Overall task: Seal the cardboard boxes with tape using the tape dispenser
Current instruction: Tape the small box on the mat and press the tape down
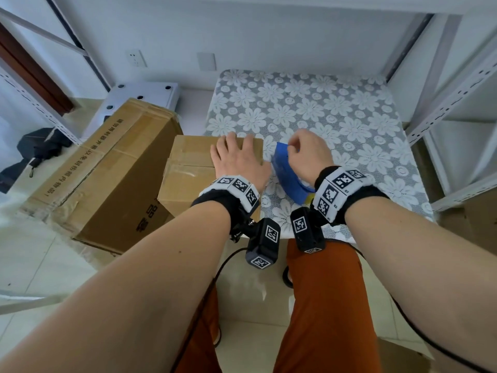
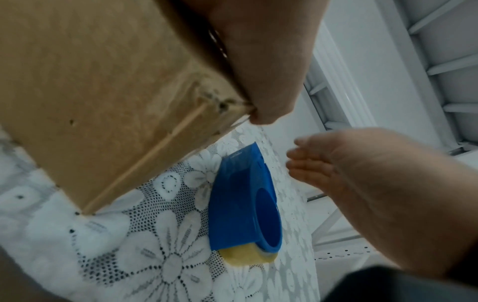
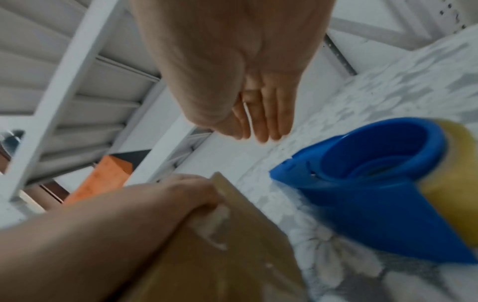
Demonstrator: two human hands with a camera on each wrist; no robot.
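Observation:
A small cardboard box [image 1: 188,168] stands at the left edge of the flower-patterned table [image 1: 336,117], with old tape across its top. My left hand [image 1: 236,154] lies flat on the top, fingers spread towards the far edge, and its thumb [image 2: 258,61] runs along the box's right edge. Just right of the box lies a blue tape dispenser [image 1: 287,176] with a yellowish tape roll [image 2: 245,255] at its near end. My right hand [image 1: 306,152] hovers over the dispenser's far end, fingers loosely bent, and in the left wrist view it is apart from the dispenser [image 2: 240,204].
A large cardboard box [image 1: 107,170] leans on the floor left of the table. Behind it lies a white panel [image 1: 145,95], and a black bag [image 1: 35,152] sits further left. White metal shelving [image 1: 457,90] borders the table's right side. My legs are below the table's near edge.

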